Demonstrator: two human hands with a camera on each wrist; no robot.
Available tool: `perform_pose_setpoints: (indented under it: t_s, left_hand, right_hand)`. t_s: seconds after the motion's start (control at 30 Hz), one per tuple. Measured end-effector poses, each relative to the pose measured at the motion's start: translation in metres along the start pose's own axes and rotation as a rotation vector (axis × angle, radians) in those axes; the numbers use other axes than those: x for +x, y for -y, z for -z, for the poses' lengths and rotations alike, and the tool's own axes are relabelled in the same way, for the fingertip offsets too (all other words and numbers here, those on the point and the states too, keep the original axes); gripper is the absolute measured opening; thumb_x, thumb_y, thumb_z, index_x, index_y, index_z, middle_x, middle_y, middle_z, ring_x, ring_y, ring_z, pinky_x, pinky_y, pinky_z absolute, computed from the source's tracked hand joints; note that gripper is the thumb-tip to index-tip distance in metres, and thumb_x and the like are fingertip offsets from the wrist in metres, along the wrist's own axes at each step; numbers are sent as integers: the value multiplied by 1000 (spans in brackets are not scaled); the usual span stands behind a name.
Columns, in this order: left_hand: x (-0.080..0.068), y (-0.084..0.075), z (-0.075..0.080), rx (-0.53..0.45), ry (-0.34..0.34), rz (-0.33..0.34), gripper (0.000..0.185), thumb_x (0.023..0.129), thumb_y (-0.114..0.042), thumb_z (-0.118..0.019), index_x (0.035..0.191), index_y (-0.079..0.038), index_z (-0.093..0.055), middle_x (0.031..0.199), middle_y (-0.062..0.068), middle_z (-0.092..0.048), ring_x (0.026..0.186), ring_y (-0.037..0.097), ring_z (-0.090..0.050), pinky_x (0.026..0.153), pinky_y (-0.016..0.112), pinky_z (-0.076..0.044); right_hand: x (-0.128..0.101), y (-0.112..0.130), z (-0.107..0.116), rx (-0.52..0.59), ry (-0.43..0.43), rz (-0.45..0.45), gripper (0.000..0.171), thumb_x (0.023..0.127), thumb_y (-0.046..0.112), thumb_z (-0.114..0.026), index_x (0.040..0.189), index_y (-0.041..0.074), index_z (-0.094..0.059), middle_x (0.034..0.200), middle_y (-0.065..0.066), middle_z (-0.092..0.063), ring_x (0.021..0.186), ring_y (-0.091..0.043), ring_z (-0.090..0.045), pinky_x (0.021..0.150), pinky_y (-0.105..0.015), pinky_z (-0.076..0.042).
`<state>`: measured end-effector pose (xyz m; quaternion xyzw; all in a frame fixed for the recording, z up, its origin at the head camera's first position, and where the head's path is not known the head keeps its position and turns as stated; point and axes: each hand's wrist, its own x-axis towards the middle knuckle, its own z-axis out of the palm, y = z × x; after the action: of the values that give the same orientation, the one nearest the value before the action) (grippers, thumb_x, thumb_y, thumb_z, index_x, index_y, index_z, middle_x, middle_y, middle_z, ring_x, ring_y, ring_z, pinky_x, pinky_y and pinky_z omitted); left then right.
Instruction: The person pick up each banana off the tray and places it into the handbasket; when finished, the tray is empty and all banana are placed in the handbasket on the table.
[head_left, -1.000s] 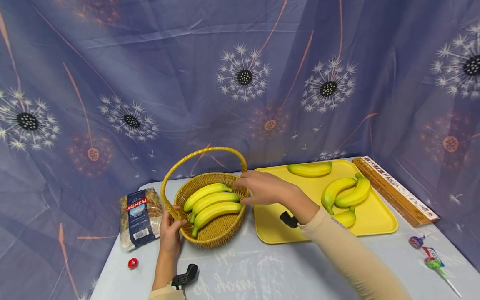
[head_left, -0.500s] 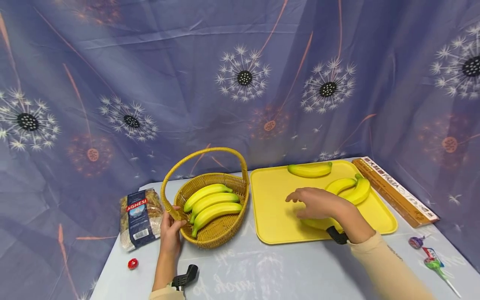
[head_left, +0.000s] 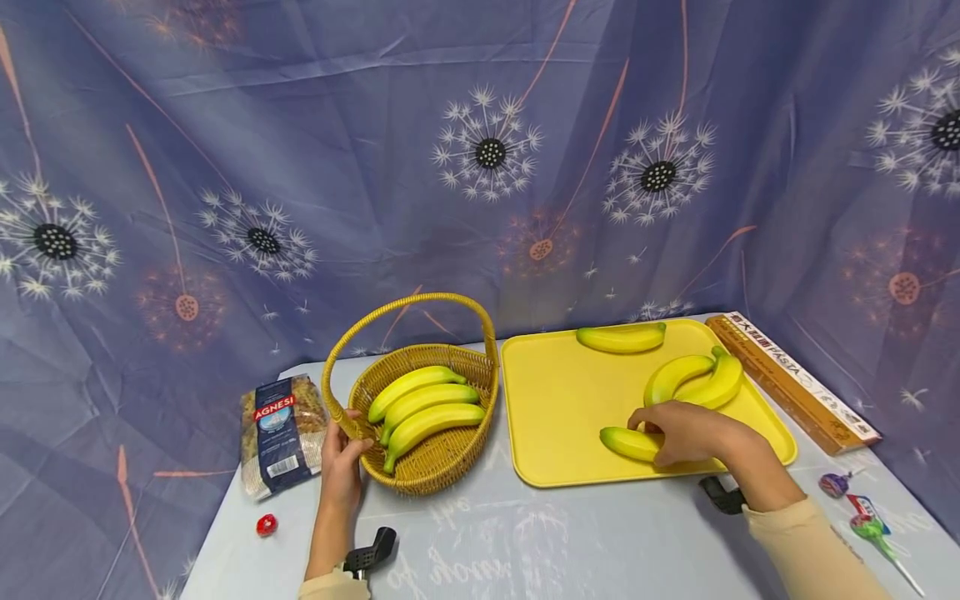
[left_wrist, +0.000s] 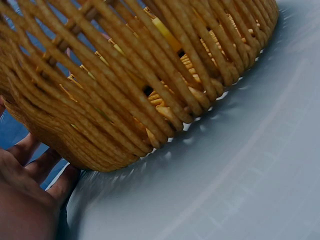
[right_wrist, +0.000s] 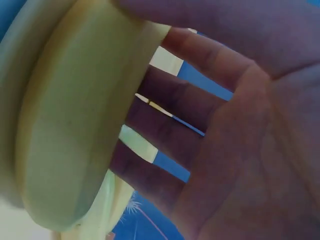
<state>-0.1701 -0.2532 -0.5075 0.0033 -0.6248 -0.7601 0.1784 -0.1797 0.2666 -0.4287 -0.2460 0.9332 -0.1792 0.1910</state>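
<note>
At the left side of a yellow wicker basket (head_left: 431, 482), my left hand (head_left: 343, 467) grips the rim by the foot of the tall handle. In the left wrist view its fingers lie against the woven wall (left_wrist: 125, 100). Three bananas (head_left: 433, 421) lie side by side inside the basket. My right hand (head_left: 690, 433) holds a banana (head_left: 628, 444) at the front of the yellow tray (head_left: 555, 417), thumb on the near side and fingers over the far side. The right wrist view shows that banana (right_wrist: 75, 110) close up, between thumb and fingers.
Two touching bananas (head_left: 716, 383) lie on the tray's right part, and another banana (head_left: 621, 338) at its back edge. A pasta box (head_left: 795, 383) borders the tray. A pasta bag (head_left: 281, 437), a red candy (head_left: 266, 525) and lollipops (head_left: 870, 529) lie on the table.
My right hand has moved from above the basket, right across the tray, and has taken hold of the front banana. My left hand and the basket stay in place.
</note>
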Motion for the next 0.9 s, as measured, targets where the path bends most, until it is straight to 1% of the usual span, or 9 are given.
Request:
perform_pose_setpoints:
  t_s: [0.1, 0.2, 0.3, 0.37, 0.6, 0.73, 0.83, 0.9]
  left_hand:
    - [0, 0, 0, -9, 1, -3, 48, 77, 16, -46, 124, 11, -40, 127, 26, -41, 110, 34, -40, 85, 30, -39]
    - [0, -1, -1, -9, 0, -5, 48, 76, 16, -47, 124, 12, -39, 127, 28, -40, 111, 35, -40, 85, 30, -39]
    - [0, -3, -2, -5, 0, -5, 47, 76, 16, -47, 123, 12, -39, 126, 28, -39, 111, 35, -40, 86, 30, -39]
    - [0, -3, -2, -10, -1, -4, 47, 76, 16, -48, 123, 12, -40, 126, 28, -40, 111, 35, -40, 85, 30, -39]
    - [0, -4, -3, -14, 0, 19, 47, 77, 16, -47, 123, 10, -41, 123, 24, -41, 108, 33, -41, 83, 30, -40]
    - [0, -5, -2, -4, -5, 19, 46, 77, 15, -49, 123, 10, -41, 122, 22, -43, 109, 35, -42, 83, 29, -41]
    - [0, -5, -1, 7, -5, 11, 45, 77, 14, -49, 122, 10, -42, 122, 22, -44, 108, 36, -42, 83, 29, -41]
    - [0, -5, -1, 8, -5, 7, 45, 78, 14, -49, 122, 10, -42, 122, 23, -44, 108, 35, -43, 84, 29, -41]
  right_hand:
    - [4, 1, -1, -4, -11, 19, 53, 72, 16, -82, 121, 16, -62, 100, 6, -57, 89, -17, -54, 80, -41, -46]
    - [10, 10, 0, -1, -25, 60, 52, 74, 17, -81, 123, 17, -62, 104, 7, -59, 93, -16, -55, 82, -41, -46]
    - [17, 26, 4, 6, -41, 116, 52, 76, 17, -79, 125, 17, -62, 110, 9, -60, 97, -14, -57, 84, -40, -47]
    - [24, 39, 7, -9, -62, 161, 51, 78, 18, -78, 127, 18, -62, 112, 9, -60, 100, -12, -57, 85, -38, -47]
    - [45, 80, 16, -179, -163, 309, 54, 84, 28, -72, 135, 24, -56, 108, 13, -56, 92, -7, -52, 79, -32, -45]
    - [58, 102, 24, -216, -215, 372, 54, 83, 30, -72, 134, 27, -57, 105, 14, -55, 90, -7, -51, 78, -31, -45]
    - [70, 119, 31, -216, -213, 413, 54, 81, 31, -74, 133, 29, -58, 104, 14, -56, 90, -8, -51, 78, -30, -44]
    - [80, 130, 36, -217, -193, 445, 54, 81, 32, -76, 132, 30, -59, 103, 14, -56, 90, -8, -51, 78, -30, -44]
